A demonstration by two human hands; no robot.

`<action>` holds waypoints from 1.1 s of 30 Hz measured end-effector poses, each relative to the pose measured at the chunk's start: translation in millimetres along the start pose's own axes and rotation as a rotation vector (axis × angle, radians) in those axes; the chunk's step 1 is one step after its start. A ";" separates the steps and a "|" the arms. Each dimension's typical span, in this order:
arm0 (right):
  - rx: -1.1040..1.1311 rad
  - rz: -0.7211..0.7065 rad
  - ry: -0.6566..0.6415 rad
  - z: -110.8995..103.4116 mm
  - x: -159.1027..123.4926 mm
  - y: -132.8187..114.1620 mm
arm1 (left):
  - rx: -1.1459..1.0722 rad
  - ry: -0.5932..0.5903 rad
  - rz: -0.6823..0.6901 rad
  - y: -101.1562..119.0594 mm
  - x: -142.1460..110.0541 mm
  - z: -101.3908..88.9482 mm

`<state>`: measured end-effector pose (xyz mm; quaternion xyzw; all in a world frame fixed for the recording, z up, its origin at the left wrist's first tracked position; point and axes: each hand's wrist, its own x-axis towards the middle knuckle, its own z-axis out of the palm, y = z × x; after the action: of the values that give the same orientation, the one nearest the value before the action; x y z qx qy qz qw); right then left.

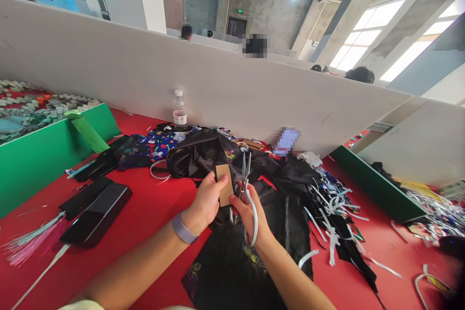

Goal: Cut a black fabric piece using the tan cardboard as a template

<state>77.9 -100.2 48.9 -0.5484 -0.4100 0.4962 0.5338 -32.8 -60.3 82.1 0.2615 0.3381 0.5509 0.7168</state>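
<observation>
My left hand [208, 199] grips a small tan cardboard piece [224, 185] with a black edge, the thumb lying on its face. In my right hand [252, 213] are white-handled scissors [254, 223], their blades pointing up and away from me and slightly parted. Fingers of this hand also touch the lower right edge of the cardboard. Below both hands spreads black fabric [232, 271] with coloured flower motifs, and more of this black cloth [198, 155] is bunched just beyond them.
A water bottle [179, 110] stands by the white partition [218, 82]. On the red table [152, 242] at left lies a black device [98, 215] with a white cable, near pink and mint tassels [39, 242]. White strips and scraps [334, 203] litter the right. Green dividers [54, 155] flank the table.
</observation>
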 end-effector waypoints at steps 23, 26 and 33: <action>-0.215 0.039 -0.359 -7.5 -15.1 -24.9 | 0.090 -0.070 0.019 46.1 28.9 -28.6; -0.178 0.068 -0.371 -6.7 -16.5 -26.5 | 0.089 -0.061 0.001 46.3 27.5 -26.9; -0.164 0.053 -0.373 -6.7 -14.5 -22.1 | 0.096 -0.044 -0.025 44.1 19.5 -18.3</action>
<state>83.8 -113.5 72.0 -0.4993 -0.5260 0.5680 0.3891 -70.8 -30.0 99.6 0.3033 0.3516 0.5193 0.7175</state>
